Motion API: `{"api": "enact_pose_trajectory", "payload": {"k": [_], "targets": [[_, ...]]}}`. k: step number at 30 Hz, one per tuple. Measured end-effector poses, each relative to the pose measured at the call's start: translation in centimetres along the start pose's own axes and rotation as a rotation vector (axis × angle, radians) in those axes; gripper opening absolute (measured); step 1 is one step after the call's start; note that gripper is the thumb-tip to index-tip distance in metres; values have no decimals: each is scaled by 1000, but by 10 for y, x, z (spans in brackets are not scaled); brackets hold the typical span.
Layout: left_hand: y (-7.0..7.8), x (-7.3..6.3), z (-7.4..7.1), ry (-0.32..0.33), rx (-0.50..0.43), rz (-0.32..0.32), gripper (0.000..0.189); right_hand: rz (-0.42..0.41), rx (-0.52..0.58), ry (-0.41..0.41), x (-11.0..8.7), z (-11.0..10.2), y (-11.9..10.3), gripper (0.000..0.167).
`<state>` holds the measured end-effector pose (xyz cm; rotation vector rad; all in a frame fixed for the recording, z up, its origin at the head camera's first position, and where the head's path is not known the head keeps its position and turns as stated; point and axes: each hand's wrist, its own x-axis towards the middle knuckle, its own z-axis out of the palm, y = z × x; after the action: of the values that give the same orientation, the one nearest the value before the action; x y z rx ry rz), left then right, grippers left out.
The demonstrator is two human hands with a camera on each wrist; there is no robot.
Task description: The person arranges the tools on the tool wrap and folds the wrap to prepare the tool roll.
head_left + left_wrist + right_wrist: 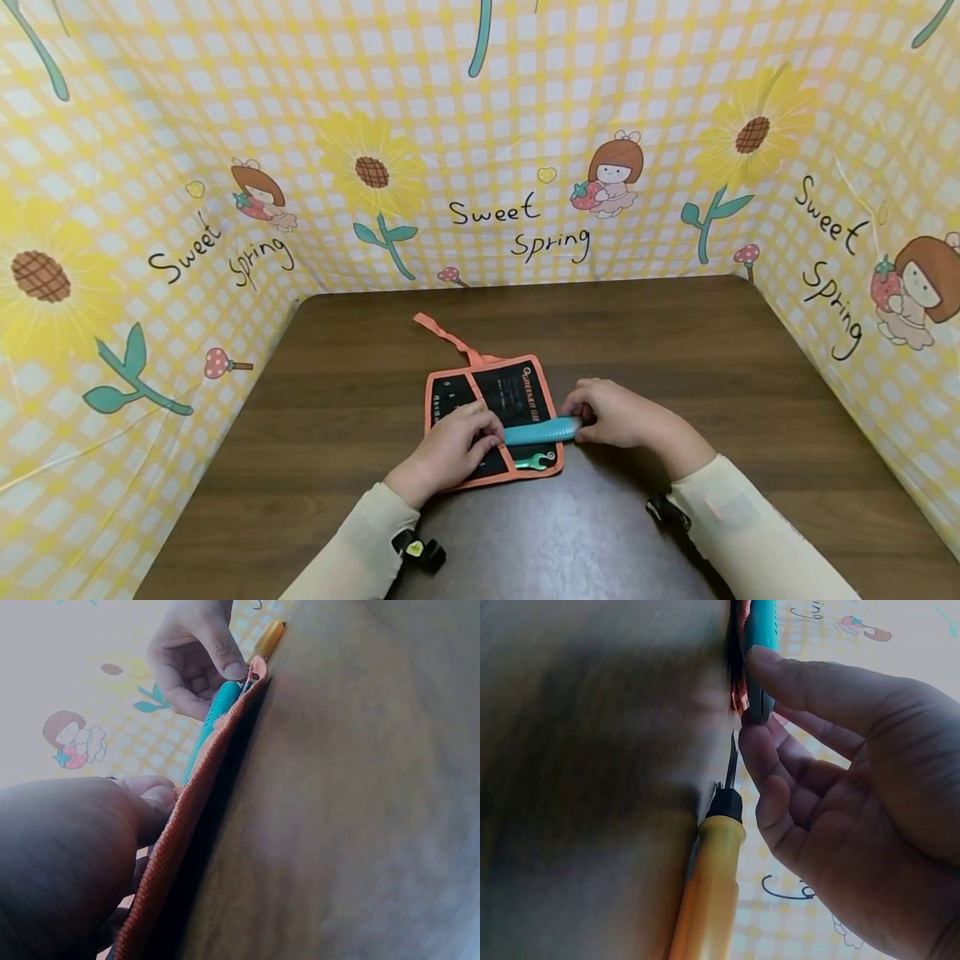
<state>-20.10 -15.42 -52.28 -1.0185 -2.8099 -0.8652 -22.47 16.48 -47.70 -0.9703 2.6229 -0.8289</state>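
A black tool pouch (491,385) with orange trim lies on the table. Across its right half lies a teal utility knife (540,431) with a ribbed handle. My right hand (618,417) pinches the knife's right end between thumb and fingers; a slit shows in that end (760,705) in the right wrist view. My left hand (453,437) lies over the pouch and pinches its orange trim (187,795) at the knife's left end, which its fingers hide. A green wrench (534,462) sits on the pouch just below the knife.
A yellow-handled pointed tool (712,889) lies beside my right hand in the right wrist view. An orange strap (444,331) trails from the pouch's far edge. Checked cloth walls (480,150) enclose the brown wooden table (675,333) at the back and sides.
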Motion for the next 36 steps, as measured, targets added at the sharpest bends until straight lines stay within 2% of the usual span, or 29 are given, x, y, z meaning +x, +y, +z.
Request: {"api": "enact_pose_trajectory", "payload": {"k": [16, 29, 36], "targets": [[2, 1, -2, 15, 4, 3, 12, -17, -26, 3, 4, -1, -8, 21], [1, 0, 0, 22, 1, 2, 14, -52, -64, 4, 6, 2, -12, 22], [1, 0, 0, 27, 0, 10, 14, -44, -73, 5, 9, 3, -15, 22]]}}
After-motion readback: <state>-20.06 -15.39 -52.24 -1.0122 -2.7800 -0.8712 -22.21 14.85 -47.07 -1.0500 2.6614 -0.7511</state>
